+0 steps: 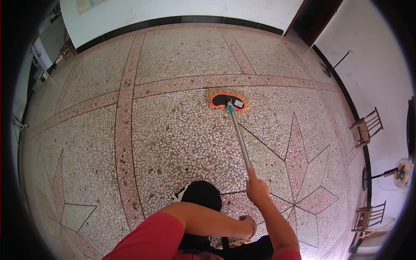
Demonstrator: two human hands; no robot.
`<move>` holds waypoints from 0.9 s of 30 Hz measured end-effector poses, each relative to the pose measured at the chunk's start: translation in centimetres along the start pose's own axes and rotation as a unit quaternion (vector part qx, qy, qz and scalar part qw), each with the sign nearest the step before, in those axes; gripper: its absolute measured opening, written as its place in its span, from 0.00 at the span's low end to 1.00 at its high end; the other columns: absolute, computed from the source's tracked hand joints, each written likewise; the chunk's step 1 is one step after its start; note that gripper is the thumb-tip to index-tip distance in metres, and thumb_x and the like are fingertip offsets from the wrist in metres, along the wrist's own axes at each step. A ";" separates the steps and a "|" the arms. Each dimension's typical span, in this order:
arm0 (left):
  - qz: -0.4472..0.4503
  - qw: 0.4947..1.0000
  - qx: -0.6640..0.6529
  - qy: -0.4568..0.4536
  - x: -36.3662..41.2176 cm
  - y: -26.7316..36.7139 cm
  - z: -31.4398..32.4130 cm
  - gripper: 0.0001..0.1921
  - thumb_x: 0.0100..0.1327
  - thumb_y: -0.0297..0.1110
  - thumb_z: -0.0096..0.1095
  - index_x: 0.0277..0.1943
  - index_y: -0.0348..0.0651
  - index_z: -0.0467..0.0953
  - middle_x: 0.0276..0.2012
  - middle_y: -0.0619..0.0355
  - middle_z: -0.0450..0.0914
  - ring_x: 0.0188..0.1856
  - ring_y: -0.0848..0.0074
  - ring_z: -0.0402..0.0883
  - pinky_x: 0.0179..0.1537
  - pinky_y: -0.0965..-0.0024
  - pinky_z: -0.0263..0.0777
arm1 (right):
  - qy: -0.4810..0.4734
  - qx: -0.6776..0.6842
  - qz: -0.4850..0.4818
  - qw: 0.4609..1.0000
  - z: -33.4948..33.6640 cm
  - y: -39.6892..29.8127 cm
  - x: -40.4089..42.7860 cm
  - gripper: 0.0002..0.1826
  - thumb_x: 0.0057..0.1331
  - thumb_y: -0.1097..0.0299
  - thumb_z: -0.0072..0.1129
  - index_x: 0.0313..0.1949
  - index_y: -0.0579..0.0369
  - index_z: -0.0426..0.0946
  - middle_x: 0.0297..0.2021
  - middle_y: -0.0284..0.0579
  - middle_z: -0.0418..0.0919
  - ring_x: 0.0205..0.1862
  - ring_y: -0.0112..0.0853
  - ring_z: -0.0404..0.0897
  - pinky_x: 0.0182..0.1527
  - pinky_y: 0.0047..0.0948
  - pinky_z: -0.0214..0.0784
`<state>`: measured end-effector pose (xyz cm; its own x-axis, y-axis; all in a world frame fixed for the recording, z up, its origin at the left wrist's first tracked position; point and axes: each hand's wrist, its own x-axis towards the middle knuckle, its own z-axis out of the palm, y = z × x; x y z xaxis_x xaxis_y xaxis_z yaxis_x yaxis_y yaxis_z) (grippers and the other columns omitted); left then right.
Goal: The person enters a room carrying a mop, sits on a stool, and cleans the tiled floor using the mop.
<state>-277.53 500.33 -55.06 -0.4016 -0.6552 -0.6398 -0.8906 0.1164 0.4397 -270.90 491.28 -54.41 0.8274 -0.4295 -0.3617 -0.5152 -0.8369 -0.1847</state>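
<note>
A flat mop head [224, 100] lies on the terrazzo floor [182, 130] ahead of me, its dark pad edged in orange-red and ringed by a beige string fringe. From a teal joint, the metal mop handle [241, 139] runs back towards me. My right hand [258, 191] is wrapped around this handle, the index finger stretched along it. Lower down, near my waist, my left hand [247, 220] has curled fingers. Its forearm crosses in front of my body, and whatever the fingers may hold is hidden. A dark-clad knee [201, 195] shows beneath that arm.
Along the right wall stand a wooden chair [360, 131], another wooden chair [367, 217] and a fan [402, 173]. A long-handled dustpan [326, 70] is farther back. A small wooden stool or chair [67, 49] stands at far left. A dark doorway [310, 19] opens at back right.
</note>
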 end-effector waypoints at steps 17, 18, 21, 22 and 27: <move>0.039 0.997 0.030 0.054 0.6 2.5 1.6 0.18 0.49 0.37 0.64 0.44 0.40 0.80 0.39 0.48 0.81 0.40 0.54 0.81 0.37 0.48 0.75 | -0.001 -0.098 -0.066 0.993 -6.8 -5.5 2.4 0.27 0.63 0.62 0.50 0.62 0.43 0.58 0.25 0.54 0.78 0.27 0.50 0.79 0.31 0.48 0.71; 0.063 0.997 0.039 -0.002 4.6 2.3 2.9 0.17 0.52 0.36 0.60 0.47 0.44 0.79 0.41 0.51 0.81 0.42 0.55 0.80 0.34 0.48 0.74 | -0.039 -0.116 -0.061 0.991 -6.9 -7.3 5.4 0.28 0.64 0.65 0.46 0.64 0.49 0.55 0.33 0.53 0.80 0.35 0.45 0.81 0.35 0.43 0.73; 0.061 0.998 -0.022 0.006 11.2 1.0 6.6 0.17 0.53 0.38 0.60 0.47 0.49 0.80 0.47 0.55 0.79 0.47 0.55 0.78 0.31 0.49 0.73 | -0.018 -0.109 -0.074 0.991 -4.1 -10.7 12.5 0.28 0.65 0.66 0.45 0.64 0.48 0.54 0.37 0.53 0.80 0.39 0.46 0.81 0.38 0.43 0.73; 0.058 0.998 -0.014 0.006 9.4 0.0 5.7 0.17 0.52 0.38 0.60 0.47 0.49 0.80 0.47 0.55 0.79 0.46 0.56 0.79 0.32 0.49 0.73 | -0.004 -0.090 -0.054 0.995 -3.4 -9.2 13.7 0.28 0.65 0.66 0.44 0.65 0.46 0.53 0.37 0.53 0.80 0.40 0.47 0.81 0.39 0.43 0.73; -0.007 1.000 -0.019 0.008 3.5 0.3 0.2 0.16 0.51 0.39 0.62 0.44 0.49 0.81 0.46 0.57 0.80 0.44 0.58 0.80 0.35 0.48 0.73 | -0.012 -0.048 -0.047 0.998 -1.9 -4.7 8.2 0.28 0.66 0.62 0.46 0.64 0.39 0.52 0.31 0.56 0.79 0.34 0.52 0.79 0.37 0.50 0.71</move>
<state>-279.30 498.23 -57.31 -0.3857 -0.6681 -0.6363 -0.8872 0.0792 0.4546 -261.30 491.09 -54.78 0.8648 -0.3405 -0.3691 -0.4108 -0.9024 -0.1299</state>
